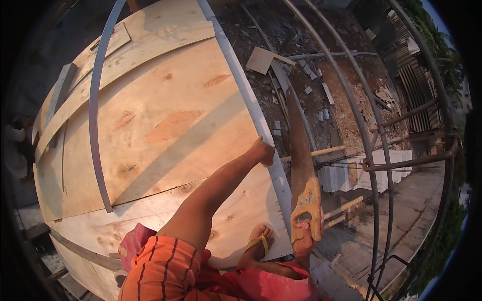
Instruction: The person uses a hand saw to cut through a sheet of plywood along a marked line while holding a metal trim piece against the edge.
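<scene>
My right hand (305, 240) is closed round the wooden handle of a handsaw (303, 160). The saw's broad, brownish blade points away from me, beyond the right edge of a plywood sheet (170, 95). At that edge, beside a pale straight strip (236, 70), my left hand (262, 152) is closed with its arm stretched out. Whatever its fingers hold, if anything, is hidden. My foot in a yellow-strapped sandal (259, 242) rests on the plywood near the saw handle.
A long thin grey strip (95, 100) crosses the plywood on the left. Near it lie narrower plywood pieces (145, 50) and a grey block of timber (61, 90). Metal scaffold poles (351, 95) rise on the right. Far below, rubble and bricks (308, 70) cover the ground past the edge.
</scene>
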The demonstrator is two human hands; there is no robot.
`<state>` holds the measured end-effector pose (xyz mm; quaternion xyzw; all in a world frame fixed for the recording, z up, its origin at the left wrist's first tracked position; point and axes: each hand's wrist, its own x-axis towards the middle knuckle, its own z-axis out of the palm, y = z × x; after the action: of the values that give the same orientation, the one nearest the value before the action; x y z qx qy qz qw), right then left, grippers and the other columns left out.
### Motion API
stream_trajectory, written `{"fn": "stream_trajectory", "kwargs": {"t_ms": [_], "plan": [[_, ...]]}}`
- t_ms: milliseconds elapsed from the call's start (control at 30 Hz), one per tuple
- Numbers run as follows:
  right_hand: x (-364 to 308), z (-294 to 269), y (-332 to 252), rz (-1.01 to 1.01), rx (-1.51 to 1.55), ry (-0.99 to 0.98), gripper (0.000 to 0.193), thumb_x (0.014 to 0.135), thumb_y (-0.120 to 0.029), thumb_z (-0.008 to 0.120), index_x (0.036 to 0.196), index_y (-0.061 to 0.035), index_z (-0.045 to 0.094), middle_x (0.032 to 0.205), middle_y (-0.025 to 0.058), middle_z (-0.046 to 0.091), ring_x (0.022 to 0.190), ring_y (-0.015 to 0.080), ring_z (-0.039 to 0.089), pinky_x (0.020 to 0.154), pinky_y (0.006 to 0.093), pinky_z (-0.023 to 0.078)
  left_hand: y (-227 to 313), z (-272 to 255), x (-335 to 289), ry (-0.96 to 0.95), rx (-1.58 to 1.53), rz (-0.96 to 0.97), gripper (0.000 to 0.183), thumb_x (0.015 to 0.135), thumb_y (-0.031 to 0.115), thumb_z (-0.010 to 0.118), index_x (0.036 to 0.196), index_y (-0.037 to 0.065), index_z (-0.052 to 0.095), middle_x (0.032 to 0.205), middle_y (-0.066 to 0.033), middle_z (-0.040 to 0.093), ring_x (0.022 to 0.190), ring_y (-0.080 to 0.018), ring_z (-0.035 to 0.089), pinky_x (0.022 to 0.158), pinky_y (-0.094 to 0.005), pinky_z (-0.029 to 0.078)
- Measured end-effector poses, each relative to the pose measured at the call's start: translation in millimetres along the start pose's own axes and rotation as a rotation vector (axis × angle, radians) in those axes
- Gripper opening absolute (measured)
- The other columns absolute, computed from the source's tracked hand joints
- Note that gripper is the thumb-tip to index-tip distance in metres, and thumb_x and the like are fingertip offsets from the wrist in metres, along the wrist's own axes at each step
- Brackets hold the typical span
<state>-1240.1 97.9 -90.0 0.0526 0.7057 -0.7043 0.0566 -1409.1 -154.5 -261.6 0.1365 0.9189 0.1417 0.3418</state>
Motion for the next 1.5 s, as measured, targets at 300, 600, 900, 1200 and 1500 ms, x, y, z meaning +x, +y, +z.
{"fn": "stream_trajectory", "kwargs": {"t_ms": [300, 600, 900, 1200, 1500], "plan": [[11.6, -8.4, 3.7, -0.06, -0.104, -0.1, 0.066, 0.082, -0.01, 0.057, 0.141, 0.0132, 0.039, 0.075, 0.0043, 0.06, 0.074, 0.0134, 0.057, 0.079, 0.0293, 0.05, -116.5, -38.0, -28.2, 0.568, 0.194, -0.255, 0.033, 0.093, 0.034, 0.051, 0.109, 0.014, 0.071, 0.122, -0.0101, 0.062, 0.132, -0.0293, 0.042, 0.11, -0.051, 0.028], [15.3, -18.2, 2.4, -0.094, -0.278, -0.106, 0.067, 0.079, -0.015, 0.057, 0.138, 0.0144, 0.043, 0.074, 0.0073, 0.062, 0.072, 0.0166, 0.059, 0.077, 0.033, 0.052, -153.1, -81.6, -2.4, 0.43, 0.292, -0.393, 0.044, 0.094, 0.05, 0.049, 0.105, 0.016, 0.076, 0.118, -0.0074, 0.063, 0.126, -0.0239, 0.046, 0.116, -0.0511, 0.019], [18.7, -14.6, -6.7, 0.053, -0.232, -0.13, 0.055, 0.081, -0.017, 0.058, 0.124, 0.0162, 0.051, 0.095, 0.0164, 0.065, 0.077, 0.0201, 0.06, 0.078, 0.0331, 0.052, -182.4, -80.1, -10.8, 0.872, -0.178, -0.298, 0.035, 0.094, 0.033, 0.054, 0.116, 0.008, 0.065, 0.126, -0.0147, 0.058, 0.129, -0.0312, 0.044, 0.108, -0.0519, 0.033], [68.4, 80.7, 28.5, -0.142, -0.282, -0.36, 0.059, 0.085, -0.016, 0.061, 0.134, 0.0147, 0.047, 0.114, 0.0185, 0.064, 0.093, 0.0199, 0.064, 0.083, 0.0324, 0.053, -289.0, -8.2, -137.6, 0.942, -0.438, -1.181, 0.063, 0.098, 0.04, 0.043, 0.152, 0.012, 0.029, 0.161, -0.0154, 0.021, 0.15, -0.034, 0.014, 0.119, -0.0581, 0.012], [195.7, 272.9, 38.0, -0.671, -0.377, -0.582, 0.056, 0.087, -0.006, 0.065, 0.137, 0.0106, 0.046, 0.095, 0.0176, 0.067, 0.081, 0.0241, 0.068, 0.075, 0.0333, 0.055, -288.6, -0.8, -163.0, 1.004, -0.45, -1.275, 0.058, 0.098, 0.041, 0.042, 0.15, 0.015, 0.034, 0.16, -0.008, 0.026, 0.151, -0.0266, 0.015, 0.12, -0.0581, 0.004]]}}
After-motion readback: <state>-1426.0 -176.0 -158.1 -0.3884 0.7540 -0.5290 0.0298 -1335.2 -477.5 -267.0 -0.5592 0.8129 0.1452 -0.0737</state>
